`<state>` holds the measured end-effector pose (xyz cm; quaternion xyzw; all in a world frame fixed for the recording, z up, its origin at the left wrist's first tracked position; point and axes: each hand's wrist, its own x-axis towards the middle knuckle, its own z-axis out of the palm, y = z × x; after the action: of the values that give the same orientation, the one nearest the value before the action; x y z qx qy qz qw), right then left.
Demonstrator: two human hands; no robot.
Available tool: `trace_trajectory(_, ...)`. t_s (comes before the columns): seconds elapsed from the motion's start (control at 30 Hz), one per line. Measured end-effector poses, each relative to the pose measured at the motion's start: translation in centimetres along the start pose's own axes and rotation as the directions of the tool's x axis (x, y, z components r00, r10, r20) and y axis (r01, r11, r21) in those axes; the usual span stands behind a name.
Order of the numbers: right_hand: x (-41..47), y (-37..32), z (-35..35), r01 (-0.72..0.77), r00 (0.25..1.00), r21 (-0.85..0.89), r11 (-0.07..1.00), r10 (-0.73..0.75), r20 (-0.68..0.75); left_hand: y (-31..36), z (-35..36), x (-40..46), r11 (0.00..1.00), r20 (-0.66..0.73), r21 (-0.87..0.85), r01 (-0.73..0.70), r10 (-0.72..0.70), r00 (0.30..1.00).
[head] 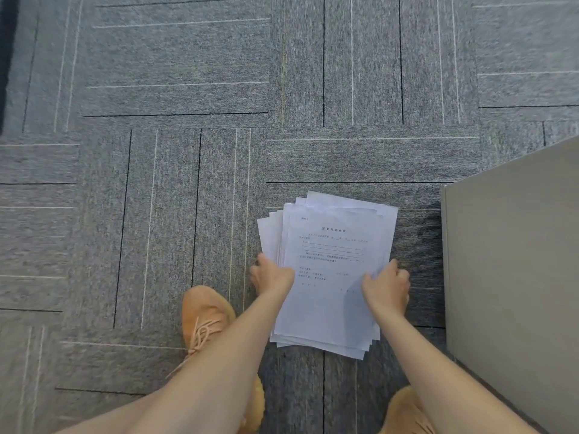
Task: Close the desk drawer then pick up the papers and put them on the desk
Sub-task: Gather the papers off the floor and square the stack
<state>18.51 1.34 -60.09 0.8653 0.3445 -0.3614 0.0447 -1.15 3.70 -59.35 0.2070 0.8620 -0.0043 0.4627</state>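
Observation:
A loose stack of white printed papers point(332, 245) lies fanned over the grey carpet in front of me. My left hand point(271, 275) grips the stack's left edge, thumb on top and fingers curled under. My right hand point(387, 285) holds the right edge the same way. The sheets are slightly askew, with several corners sticking out at the top and bottom. Whether the stack rests on the floor or is lifted just off it is unclear. No drawer front or desk top is recognisable in view.
A grey cabinet side point(513, 277) rises at the right, close to the papers. My tan laced shoes stand at the bottom, the left shoe point(203, 321) and the right shoe point(404, 411). Striped grey carpet tiles point(156, 151) cover the floor.

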Motion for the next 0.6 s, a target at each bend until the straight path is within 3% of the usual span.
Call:
trace_trajectory(0.13,0.2,-0.6,0.8,-0.045,0.997,0.060,0.997,0.042,0.060,0.0,1.0,-0.3,0.995,0.041,-0.092,-0.033,0.037,0.998)
trace_trajectory(0.33,-0.3,-0.8,1.1,0.139,0.989,-0.017,0.990,-0.138,0.057,-1.7,0.2,-0.1,0.991,-0.009,-0.045,-0.124,0.124,0.992)
trace_trajectory(0.47,-0.5,-1.1,1.4,0.155,0.985,-0.013,0.988,-0.153,0.083,-1.7,-0.6,0.4,0.978,0.011,-0.151,-0.145,0.148,0.989)
trace_trajectory(0.6,-0.7,-1.5,1.8,0.162,0.982,0.004,0.987,-0.162,0.102,-1.1,-0.9,0.2,0.947,0.075,-0.322,0.009,0.016,0.997)
